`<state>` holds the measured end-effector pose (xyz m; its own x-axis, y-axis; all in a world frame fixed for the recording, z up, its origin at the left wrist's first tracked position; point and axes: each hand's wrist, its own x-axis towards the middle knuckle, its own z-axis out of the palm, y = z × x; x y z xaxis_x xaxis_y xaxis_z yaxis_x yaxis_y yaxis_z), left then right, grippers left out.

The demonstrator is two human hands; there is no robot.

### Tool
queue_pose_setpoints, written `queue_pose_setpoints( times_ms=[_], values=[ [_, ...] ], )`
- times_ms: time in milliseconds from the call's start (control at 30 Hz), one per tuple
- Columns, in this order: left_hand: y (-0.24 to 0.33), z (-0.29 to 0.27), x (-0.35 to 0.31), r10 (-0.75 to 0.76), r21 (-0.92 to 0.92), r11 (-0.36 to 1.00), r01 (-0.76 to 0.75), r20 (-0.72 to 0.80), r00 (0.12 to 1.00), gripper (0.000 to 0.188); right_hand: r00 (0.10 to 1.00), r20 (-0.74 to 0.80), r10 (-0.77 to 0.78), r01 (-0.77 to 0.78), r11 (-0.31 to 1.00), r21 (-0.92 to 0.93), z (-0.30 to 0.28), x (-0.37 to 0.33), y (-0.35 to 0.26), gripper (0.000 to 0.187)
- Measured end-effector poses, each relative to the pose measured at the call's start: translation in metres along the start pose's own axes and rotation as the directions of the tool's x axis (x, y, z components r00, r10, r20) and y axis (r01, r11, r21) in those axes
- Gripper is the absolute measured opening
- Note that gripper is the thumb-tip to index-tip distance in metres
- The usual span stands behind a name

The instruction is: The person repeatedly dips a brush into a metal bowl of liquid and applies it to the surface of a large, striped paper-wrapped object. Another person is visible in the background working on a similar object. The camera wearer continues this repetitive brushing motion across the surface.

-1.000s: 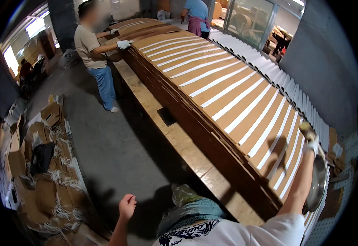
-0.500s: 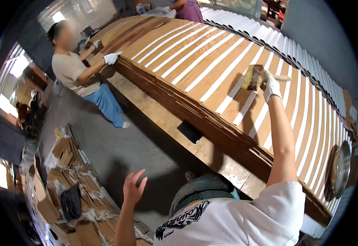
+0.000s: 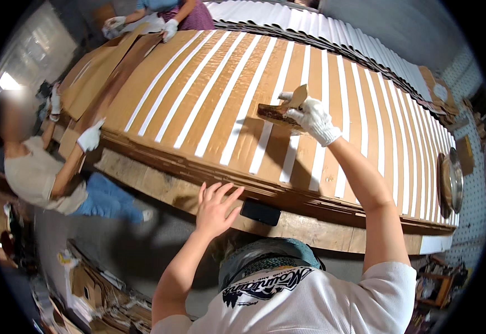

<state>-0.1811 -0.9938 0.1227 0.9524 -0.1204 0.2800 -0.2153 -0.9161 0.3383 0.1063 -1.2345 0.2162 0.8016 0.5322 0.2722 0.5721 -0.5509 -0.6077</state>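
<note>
My right hand [image 3: 315,119], in a white knitted glove, grips a wide brush [image 3: 272,114] with a dark, stained head. The brush is held over the top brown sheet [image 3: 198,58] of a tall stack, its shadow falling across the sheet; whether it touches is unclear. White stripes [image 3: 245,128] run across that sheet in a row, with glossy, wet-looking patches among those at the far left. My bare left hand [image 3: 216,210], fingers spread, is at the near side of the stack and holds nothing; contact with the stack's edge cannot be made out.
A black phone-like slab [image 3: 260,212] lies on the wooden ledge [image 3: 321,232] below the stack. A round metal basin [image 3: 453,179] stands at the right end. At left a co-worker [image 3: 37,167] handles sheets; another [image 3: 190,14] works behind. White corrugated sheets [image 3: 309,30] lie beyond.
The view has turned. My right hand has moved left over the stripes, with the brush tilted differently. My left hand has come up to the stack's edge. A co-worker's gloved hands now reach the far-left sheets.
</note>
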Motion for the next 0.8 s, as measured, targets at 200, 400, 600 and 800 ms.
queue_pose_setpoints(
  times_ms=[200,400,600,800],
  values=[
    [-0.064,0.033,0.068,0.287,-0.017,0.958,-0.287,-0.005,0.958,0.057,0.992,-0.082,0.093,-0.114,0.944,-0.31,0.046,0.026,-0.009,0.034],
    [-0.097,0.077,0.066,0.396,0.07,0.918,-0.391,-0.097,0.913,0.051,0.986,-0.134,0.095,-0.145,0.889,-0.435,0.062,0.064,0.047,0.03],
    [-0.119,0.1,0.059,0.507,0.337,0.825,-0.453,-0.09,0.857,0.045,0.925,-0.264,0.272,-0.346,0.891,-0.293,0.036,0.171,0.125,0.031],
    [-0.118,0.103,0.057,0.532,0.38,0.804,-0.458,-0.113,0.839,0.061,0.885,-0.407,0.224,-0.337,0.913,-0.23,0.02,0.291,0.243,0.032]
  ],
)
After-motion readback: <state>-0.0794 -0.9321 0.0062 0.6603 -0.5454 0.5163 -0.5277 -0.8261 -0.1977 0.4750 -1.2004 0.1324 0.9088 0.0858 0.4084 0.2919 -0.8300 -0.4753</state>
